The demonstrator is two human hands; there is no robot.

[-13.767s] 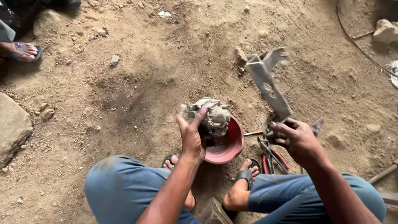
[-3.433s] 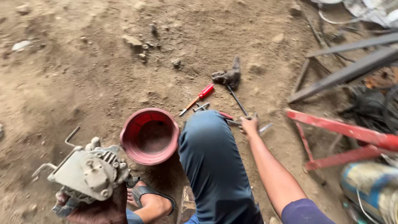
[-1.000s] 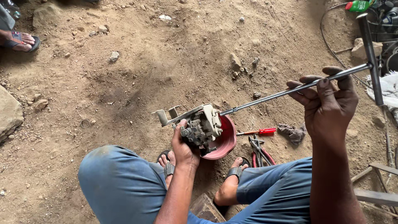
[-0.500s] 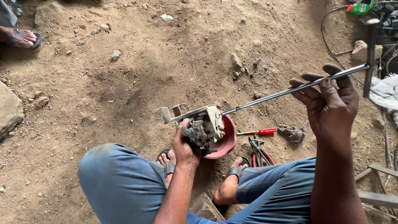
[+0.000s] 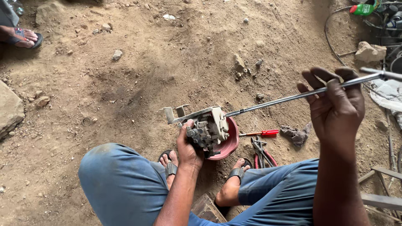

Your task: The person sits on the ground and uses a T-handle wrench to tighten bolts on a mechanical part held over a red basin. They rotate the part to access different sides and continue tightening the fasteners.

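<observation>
Nearest the camera are the person's bent knees in blue trousers point(image 5: 121, 184), with sandalled feet point(image 5: 169, 164) planted on the dirt floor point(image 5: 125, 75) and a small wooden block point(image 5: 208, 209) between the legs. Rising from between the knees, the left hand point(image 5: 188, 146) has its grip clenched around a grimy grey metal engine part point(image 5: 207, 127) (a carburettor-like casting with a bent bracket jutting out at its left), holding it in the air just above a red bowl point(image 5: 228, 142) that sits on the ground before the feet. The right hand point(image 5: 335, 106) is raised at the right, fingers curled, its grip grasping a long thin metal rod point(image 5: 276, 100); the rod slopes down leftward until its tip meets the top right of the engine part. Whether the tip sits inside a hole or only against the casting cannot be told.

On the floor just right of the bowl lie red-handled pliers point(image 5: 261, 152), a red-handled screwdriver point(image 5: 261, 133) and a crumpled grey rag point(image 5: 295, 134). Farther off, loose stones point(image 5: 238, 62) dot the dirt, a larger rock point(image 5: 10, 109) sits at the left edge, and another person's sandalled foot point(image 5: 23, 37) shows top left. At the top right are a black cable point(image 5: 331, 39), a green bottle point(image 5: 364, 8) and a pale stone point(image 5: 369, 52).
</observation>
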